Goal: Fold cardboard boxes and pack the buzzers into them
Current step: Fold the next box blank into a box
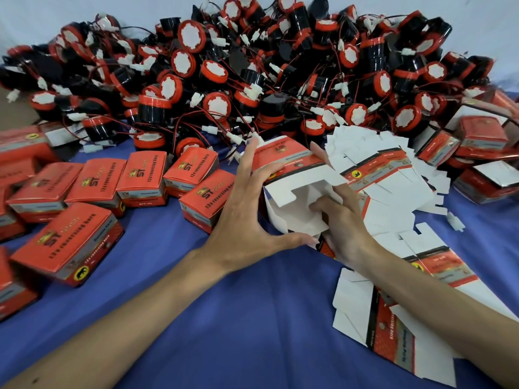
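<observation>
Work in progress at frame centre: one half-formed box stands on the blue cloth, its open white end toward the camera and its red printed top facing 12 o'clock. The left hand grips it from 9 o'clock with fingers spread wide over the top and left wall, and the thumb hooked under the lower edge at 6 o'clock. The right hand holds the wall at 3 o'clock, thumb inside the opening and one finger reaching past the far top edge. The other right fingers are partly hidden by a flap, so their position appears pinched against the wall but is not confirmed. The buzzers, black with red caps, white labels and wired plugs, lie heaped across the frame from 10 to 2 o'clock, just beyond the box. Closed boxes sit in loose rows from 8 to 10 o'clock. Flat blanks are stacked touching the right hand at 3 o'clock, with more spread toward 5 o'clock. Further boxes, some with their ends open, are piled at 2 o'clock. One loose white connector lies on the cloth at 3 o'clock.
</observation>
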